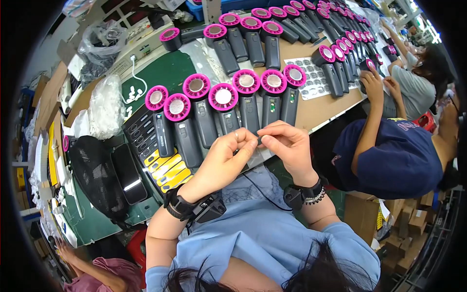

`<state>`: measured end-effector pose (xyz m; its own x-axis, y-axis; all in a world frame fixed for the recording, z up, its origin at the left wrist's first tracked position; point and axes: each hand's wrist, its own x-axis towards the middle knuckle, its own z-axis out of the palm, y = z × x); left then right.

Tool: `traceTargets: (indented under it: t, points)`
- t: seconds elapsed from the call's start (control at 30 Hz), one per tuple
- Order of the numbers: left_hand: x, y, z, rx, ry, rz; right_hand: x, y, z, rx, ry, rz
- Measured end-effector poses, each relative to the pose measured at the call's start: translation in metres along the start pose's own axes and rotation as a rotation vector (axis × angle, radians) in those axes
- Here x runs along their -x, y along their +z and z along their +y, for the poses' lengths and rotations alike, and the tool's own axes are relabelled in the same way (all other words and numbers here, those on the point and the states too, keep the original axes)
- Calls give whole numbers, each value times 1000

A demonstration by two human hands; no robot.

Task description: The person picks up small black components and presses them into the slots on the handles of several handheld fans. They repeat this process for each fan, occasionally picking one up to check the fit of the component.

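My left hand [227, 155] and my right hand [290, 147] meet in front of my chest, fingertips pinched together. Between them shows a tiny dark piece [259, 139], too small to name; which hand bears it I cannot tell. Just beyond the fingers lies a row of dark grey handheld fans with pink-ringed round heads, one [224, 104] straight ahead and another [246, 90] beside it. Some have their handle openings showing small green parts. To the left of my left hand lies a dark sticker sheet [141, 134] with yellow strips [168, 170].
More pink-headed fans [253, 36] fill the far table. A white sheet of grey pads [311, 80] lies right of centre. At left are a black mesh pouch [95, 175], a dark phone-like slab [129, 175] and clear plastic bags [104, 109]. A co-worker in navy [394, 155] sits at right.
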<state>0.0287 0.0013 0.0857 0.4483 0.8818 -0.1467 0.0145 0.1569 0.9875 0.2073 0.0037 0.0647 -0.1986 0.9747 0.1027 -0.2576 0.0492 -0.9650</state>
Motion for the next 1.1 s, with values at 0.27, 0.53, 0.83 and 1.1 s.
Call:
traceTargets:
  t: [0.27, 0.53, 0.83, 1.1]
  points:
    - [-6, 18, -10, -327, 219, 52, 6, -25, 14, -123, 103, 19]
    - [-22, 24, -12, -397, 230, 87, -11, -45, -1, -105, 166, 29]
    - [-34, 23, -19, -941, 209, -29, -72, -76, -17, 628, -24, -123]
    - [-37, 18, -14, -1158, 187, -52, -76, -72, -7, 766, 10, -112]
